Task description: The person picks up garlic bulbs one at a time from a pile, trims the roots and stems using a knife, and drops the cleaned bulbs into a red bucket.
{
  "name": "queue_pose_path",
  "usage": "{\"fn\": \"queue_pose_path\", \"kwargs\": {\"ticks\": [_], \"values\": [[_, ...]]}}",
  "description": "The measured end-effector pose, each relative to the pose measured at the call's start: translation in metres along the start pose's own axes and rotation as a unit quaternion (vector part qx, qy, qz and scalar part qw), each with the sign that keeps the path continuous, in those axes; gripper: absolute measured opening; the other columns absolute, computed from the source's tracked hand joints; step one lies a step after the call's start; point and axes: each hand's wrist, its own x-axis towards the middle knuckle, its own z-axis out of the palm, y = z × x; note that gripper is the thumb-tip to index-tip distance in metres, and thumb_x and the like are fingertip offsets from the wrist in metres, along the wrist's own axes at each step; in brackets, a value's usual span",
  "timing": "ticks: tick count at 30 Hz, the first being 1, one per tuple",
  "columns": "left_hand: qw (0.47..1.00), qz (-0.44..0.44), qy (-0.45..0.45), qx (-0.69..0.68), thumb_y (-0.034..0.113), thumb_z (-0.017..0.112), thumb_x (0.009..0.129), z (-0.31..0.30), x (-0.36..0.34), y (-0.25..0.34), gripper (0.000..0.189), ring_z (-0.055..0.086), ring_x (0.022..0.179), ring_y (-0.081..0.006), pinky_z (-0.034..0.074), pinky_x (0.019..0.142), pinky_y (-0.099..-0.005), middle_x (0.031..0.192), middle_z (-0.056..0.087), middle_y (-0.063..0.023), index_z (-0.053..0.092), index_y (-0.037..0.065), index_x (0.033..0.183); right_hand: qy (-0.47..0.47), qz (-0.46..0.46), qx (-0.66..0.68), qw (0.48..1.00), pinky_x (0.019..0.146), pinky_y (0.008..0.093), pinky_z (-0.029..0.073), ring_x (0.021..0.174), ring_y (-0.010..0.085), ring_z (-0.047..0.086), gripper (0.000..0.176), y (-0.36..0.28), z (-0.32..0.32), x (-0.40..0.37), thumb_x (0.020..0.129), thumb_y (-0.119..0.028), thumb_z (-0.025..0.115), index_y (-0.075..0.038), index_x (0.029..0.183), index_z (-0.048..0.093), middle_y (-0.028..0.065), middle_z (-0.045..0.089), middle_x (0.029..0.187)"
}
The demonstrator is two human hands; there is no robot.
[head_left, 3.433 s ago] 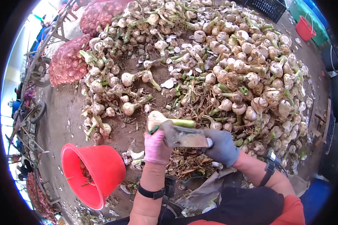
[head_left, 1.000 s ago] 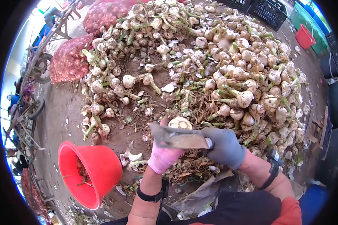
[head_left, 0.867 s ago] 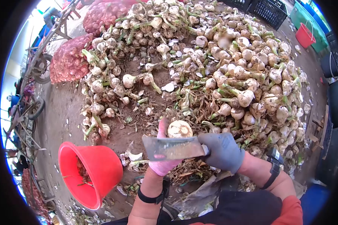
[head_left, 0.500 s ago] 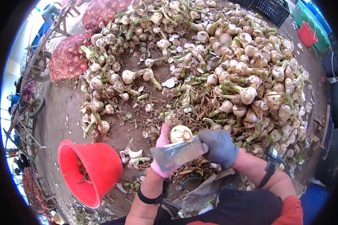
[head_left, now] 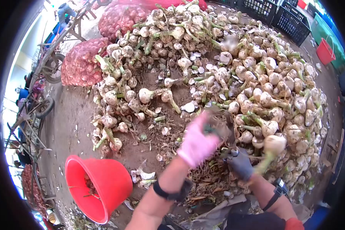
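Observation:
My left hand (head_left: 198,142), in a pink glove, reaches over the litter of roots and husks in front of the heap; motion smears its fingers. My right hand (head_left: 240,165), in a grey glove, grips a cleaver whose dark blade (head_left: 230,129) points away from me, seen nearly edge-on. Just right of that hand, a blurred pale bulb (head_left: 275,145) with a green stem overlaps the edge of the heap. Muddy white, onion-like bulbs (head_left: 270,97) with trimmed stems are piled ahead and to the right.
A red bucket (head_left: 115,184) leans at the left with scraps inside. Filled red mesh sacks (head_left: 82,63) stand beyond the bulbs. Black crates (head_left: 291,25) and a small red pail (head_left: 326,51) are at the back right. Metal cart frames line the left side.
The bulb held in my left hand is no longer seen there. My left hand has moved right and forward, and the cleaver has swung from lying across it to pointing away. The view has shifted.

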Motion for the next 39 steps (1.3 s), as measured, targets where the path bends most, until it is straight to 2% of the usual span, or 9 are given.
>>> {"fn": "queue_pose_path", "kwargs": {"ticks": [3, 6, 20, 23, 30, 32, 33, 36, 39], "values": [[0.846, -0.021, 0.302, 0.438, 0.018, 0.074, 0.079, -0.074, 0.082, -0.031, 0.063, 0.056, 0.109, -0.0295, 0.047, 0.096, -0.0348, 0.120, 0.050, -0.0185, 0.044, 0.000, 0.131, -0.003, 0.024, 0.173, 0.985, 0.041, 0.0242, 0.042, 0.050, 0.0079, 0.053, 0.003, -0.001, 0.002, 0.004, 0.084, -0.006, 0.062, -0.003, 0.085, 0.063, 0.0022, 0.061, 0.069], [0.778, -0.055, 0.357, 0.514, 0.036, 0.080, 0.069, -0.122, 0.122, -0.065, 0.081, 0.052, 0.113, -0.0400, 0.044, 0.098, -0.0423, 0.125, 0.046, -0.0251, 0.042, 0.001, 0.130, -0.019, 0.045, 0.146, 0.988, 0.041, 0.0236, 0.041, 0.048, 0.0080, 0.050, 0.004, -0.007, -0.002, 0.001, 0.083, -0.005, 0.065, -0.002, 0.082, 0.063, 0.0018, 0.060, 0.066], [0.991, 0.004, 0.096, -0.090, 0.000, 0.058, 0.084, -0.033, -0.021, -0.065, 0.054, 0.056, 0.106, -0.0160, 0.046, 0.092, -0.0262, 0.119, 0.055, -0.0123, 0.038, -0.005, 0.134, 0.019, -0.186, -0.138, 0.973, 0.056, 0.0304, 0.044, 0.059, 0.0127, 0.054, 0.017, -0.046, -0.008, -0.028, 0.078, -0.016, 0.073, -0.003, 0.079, 0.061, 0.0075, 0.060, 0.065], [0.988, -0.020, 0.056, -0.141, 0.001, 0.056, 0.086, -0.022, -0.048, -0.066, 0.057, 0.053, 0.109, -0.0141, 0.044, 0.094, -0.0273, 0.121, 0.053, -0.0084, 0.034, -0.001, 0.138, 0.027, -0.265, -0.240, 0.934, 0.065, 0.0391, 0.050, 0.072, 0.0339, 0.064, 0.022, -0.070, -0.004, -0.042, 0.074, -0.015, 0.069, -0.009, 0.094, 0.063, 0.0154, 0.064, 0.076], [0.953, 0.216, 0.003, 0.212, 0.011, 0.056, 0.094, -0.006, -0.076, -0.048, 0.047, 0.058, 0.099, -0.0145, 0.048, 0.090, -0.0295, 0.112, 0.059, -0.0093, 0.034, 0.004, 0.134, -0.017, -0.363, -0.331, 0.871, 0.065, 0.0441, 0.049, 0.077, 0.0363, 0.063, 0.028, -0.084, 0.001, -0.066, 0.067, -0.013, 0.069, -0.008, 0.091, 0.055, 0.0134, 0.062, 0.077], [0.939, -0.017, -0.059, -0.339, 0.049, 0.050, 0.095, -0.011, -0.072, -0.065, 0.048, 0.062, 0.087, -0.0196, 0.050, 0.085, -0.0356, 0.097, 0.065, -0.0090, 0.056, 0.004, 0.111, -0.032, -0.381, -0.334, 0.862, 0.064, 0.0443, 0.049, 0.077, 0.0361, 0.063, 0.028, -0.084, 0.003, -0.073, 0.067, -0.013, 0.069, -0.008, 0.090, 0.054, 0.0131, 0.062, 0.077], [0.783, -0.147, -0.116, -0.593, 0.066, 0.036, 0.092, -0.014, -0.070, -0.061, 0.066, 0.063, 0.085, -0.0217, 0.052, 0.083, -0.0363, 0.095, 0.066, -0.0098, 0.058, 0.005, 0.104, -0.028, -0.389, -0.341, 0.856, 0.063, 0.0442, 0.048, 0.076, 0.0355, 0.063, 0.027, -0.083, 0.004, -0.075, 0.067, -0.013, 0.069, -0.008, 0.089, 0.054, 0.0126, 0.061, 0.077], [0.987, -0.058, 0.038, -0.144, 0.066, 0.040, 0.091, -0.007, -0.089, -0.045, 0.067, 0.064, 0.086, -0.0234, 0.052, 0.083, -0.0361, 0.095, 0.066, -0.0099, 0.058, 0.003, 0.105, -0.016, -0.413, -0.351, 0.840, 0.061, 0.0439, 0.048, 0.075, 0.0344, 0.062, 0.026, -0.076, 0.005, -0.074, 0.067, -0.014, 0.069, -0.009, 0.089, 0.054, 0.0116, 0.061, 0.077], [0.984, -0.091, 0.044, -0.144, 0.066, 0.040, 0.090, 0.001, -0.098, -0.019, 0.069, 0.064, 0.086, -0.0229, 0.054, 0.079, -0.0361, 0.101, 0.066, -0.0110, 0.058, 0.002, 0.105, -0.012, -0.426, -0.353, 0.833, 0.059, 0.0434, 0.048, 0.073, 0.0335, 0.063, 0.023, -0.070, 0.009, -0.071, 0.069, -0.014, 0.068, -0.009, 0.087, 0.054, 0.0110, 0.061, 0.075]]}}
